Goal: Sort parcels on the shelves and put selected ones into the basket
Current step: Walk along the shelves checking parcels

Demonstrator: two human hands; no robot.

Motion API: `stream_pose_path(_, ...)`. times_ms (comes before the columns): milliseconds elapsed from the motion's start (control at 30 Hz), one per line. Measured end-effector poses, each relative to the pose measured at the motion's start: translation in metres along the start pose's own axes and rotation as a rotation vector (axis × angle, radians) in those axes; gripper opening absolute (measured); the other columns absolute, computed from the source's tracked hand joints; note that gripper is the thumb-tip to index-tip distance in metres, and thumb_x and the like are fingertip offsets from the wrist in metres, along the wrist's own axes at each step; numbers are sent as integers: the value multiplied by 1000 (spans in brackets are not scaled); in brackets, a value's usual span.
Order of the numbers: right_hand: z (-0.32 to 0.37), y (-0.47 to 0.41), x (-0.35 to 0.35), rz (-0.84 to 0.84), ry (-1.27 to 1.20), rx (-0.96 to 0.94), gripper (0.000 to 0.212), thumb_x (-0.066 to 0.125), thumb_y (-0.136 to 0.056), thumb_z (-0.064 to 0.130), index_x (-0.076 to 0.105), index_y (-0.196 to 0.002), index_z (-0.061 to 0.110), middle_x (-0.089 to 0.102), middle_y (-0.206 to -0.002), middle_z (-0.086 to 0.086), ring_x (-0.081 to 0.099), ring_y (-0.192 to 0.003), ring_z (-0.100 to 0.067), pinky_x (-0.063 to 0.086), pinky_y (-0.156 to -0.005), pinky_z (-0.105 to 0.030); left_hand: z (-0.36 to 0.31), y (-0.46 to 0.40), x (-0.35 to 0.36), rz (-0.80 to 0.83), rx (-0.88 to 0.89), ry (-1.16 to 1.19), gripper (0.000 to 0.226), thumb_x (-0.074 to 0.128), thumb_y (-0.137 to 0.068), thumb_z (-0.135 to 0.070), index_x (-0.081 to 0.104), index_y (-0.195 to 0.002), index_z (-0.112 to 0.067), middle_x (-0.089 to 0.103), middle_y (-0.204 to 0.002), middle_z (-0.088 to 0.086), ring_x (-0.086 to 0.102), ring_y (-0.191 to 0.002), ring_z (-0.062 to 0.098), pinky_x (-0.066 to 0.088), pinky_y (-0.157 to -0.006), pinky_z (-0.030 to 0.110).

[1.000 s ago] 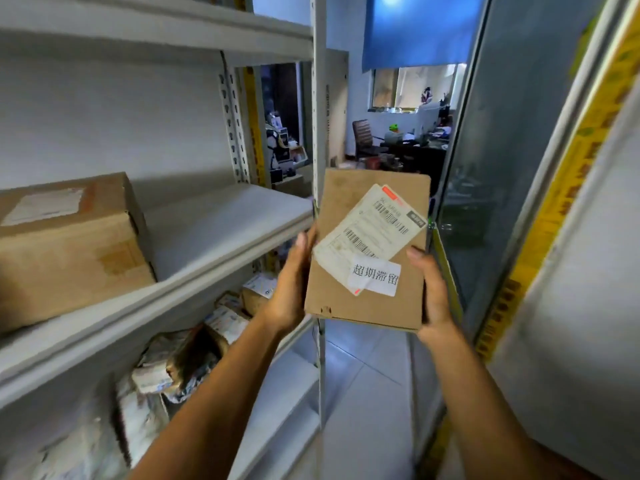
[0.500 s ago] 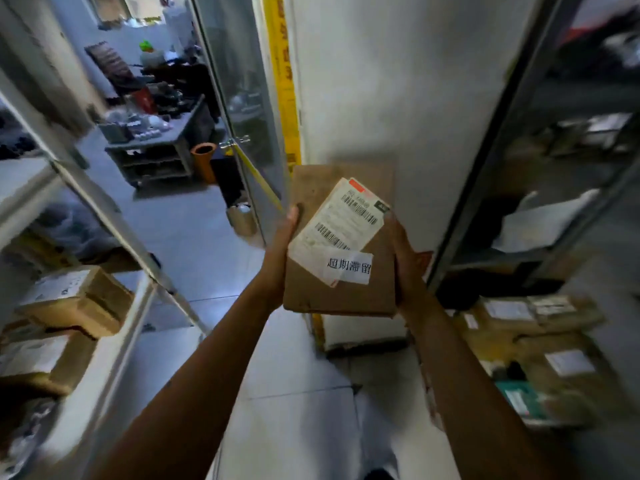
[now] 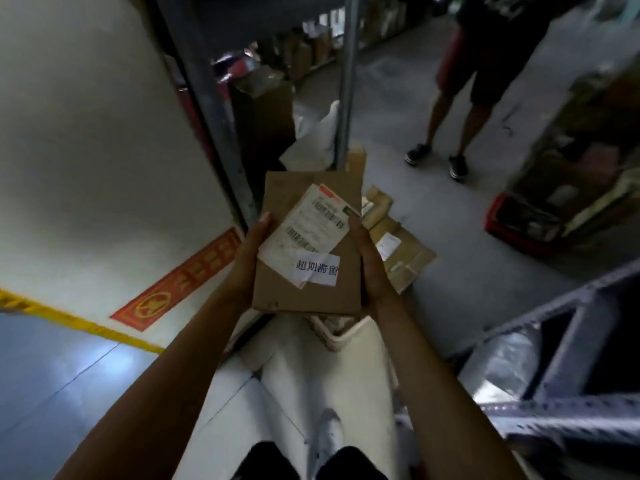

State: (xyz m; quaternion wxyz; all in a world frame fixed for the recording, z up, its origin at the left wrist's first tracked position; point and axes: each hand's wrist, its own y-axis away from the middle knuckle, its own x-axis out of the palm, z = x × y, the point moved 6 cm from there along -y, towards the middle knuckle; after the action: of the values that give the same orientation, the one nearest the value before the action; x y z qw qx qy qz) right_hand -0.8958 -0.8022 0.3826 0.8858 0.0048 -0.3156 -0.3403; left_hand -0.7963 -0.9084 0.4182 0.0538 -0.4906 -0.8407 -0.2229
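Note:
I hold a flat brown cardboard parcel (image 3: 294,292) in front of me with both hands. It bears a white shipping label with barcodes and a smaller white sticker with printed characters. My left hand (image 3: 247,258) grips its left edge, thumb on the front face. My right hand (image 3: 372,265) grips the right edge, thumb along the front. A white basket (image 3: 341,336) stands on the floor right below the parcel, mostly hidden by it. Its rim shows under the parcel's lower edge.
Flat cardboard parcels (image 3: 398,244) lie on the floor beyond the basket. A grey metal shelf frame (image 3: 571,372) stands at the right. A red crate (image 3: 516,223) sits further right. Another person's legs (image 3: 450,126) stand ahead. A white wall (image 3: 86,150) rises at the left.
I have turned from the shelves on the left towards the dim aisle, carrying the parcel in both hands. The view now looks down at the floor and the basket.

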Motion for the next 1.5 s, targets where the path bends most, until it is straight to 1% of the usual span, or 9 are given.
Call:
stream_pose_path(367, -68, -51, -149, -552, -40, 85, 63, 63, -90, 48, 55, -139, 10, 68, -130, -14, 64, -121, -32, 51, -105, -46, 108, -189, 5, 266, -268, -205, 46, 51, -99, -39, 52, -134, -10, 67, -118, 23, 66, -106, 42, 55, -89, 58)
stream_pose_path(500, -136, -85, -185, -702, -142, 163, 48, 62, -96, 43, 59, -136, 17, 72, -124, -7, 67, -117, -27, 51, -106, -45, 176, -248, -25, 244, -470, -316, 35, 41, -105, -26, 49, -130, -5, 77, -87, 2, 75, -79, 17, 58, -62, 26)
stream_pose_path(667, -236, -110, -224, -878, -283, 321, 54, 67, -90, 48, 60, -132, 15, 71, -121, -18, 71, -108, -36, 60, -84, -44, 274, -300, -82, 160, -594, -480, 36, 65, -90, -42, 65, -122, -25, 75, -113, 2, 71, -105, 20, 58, -82, 36)
stream_pose_path(800, -294, -121, -261, -855, -226, 438, 57, 58, -85, 50, 57, -132, 17, 73, -113, -13, 74, -98, -30, 60, -73, -30, 329, -315, -95, 228, -611, -441, 24, 61, -96, -11, 57, -116, -24, 76, -91, -18, 72, -90, 2, 57, -70, 22)
stream_pose_path(900, -317, -139, -300, -754, -33, 534, 50, 57, -84, 49, 59, -126, 23, 75, -107, 2, 74, -94, -15, 57, -73, -21, 380, -325, -137, 288, -845, -499, 99, 82, -59, -65, 38, -145, -43, 66, -131, -1, 64, -116, 24, 55, -87, 41)
stream_pose_path(1000, -324, -168, -342, -615, 160, 610, 37, 64, -91, 48, 62, -123, 30, 75, -101, 14, 72, -94, -8, 55, -76, -18, 415, -332, -161, 314, -976, -412, 121, 91, -50, -60, 25, -150, -45, 59, -140, 10, 65, -118, 34, 58, -88, 52)
stream_pose_path(1233, -322, -207, -394, -619, 671, 714, 60, 53, -78, 86, 65, -119, 43, 71, -101, 19, 66, -92, -3, 55, -78, -29, 476, -353, -183, 64, -1012, -18, 120, 93, -65, -25, 16, -157, -16, 46, -147, 29, 53, -130, 43, 57, -84, 49)
stream_pose_path(1367, -323, -207, -398, -689, 721, 685, 55, 68, -80, 71, 63, -124, 39, 71, -100, 15, 68, -82, -3, 61, -69, -29, 490, -365, -177, 87, -964, 9, 105, 89, -66, -13, 25, -150, -11, 48, -144, 29, 52, -132, 43, 51, -95, 63)
stream_pose_path(1500, -319, -220, -415, -665, 795, 602, 51, 78, -77, 60, 67, -122, 39, 63, -98, 20, 64, -85, -3, 61, -69, -31, 490, -372, -174, 114, -922, -112, 61, 99, -50, -28, 67, -98, -8, 68, -122, 20, 63, -120, 39, 56, -93, 53)
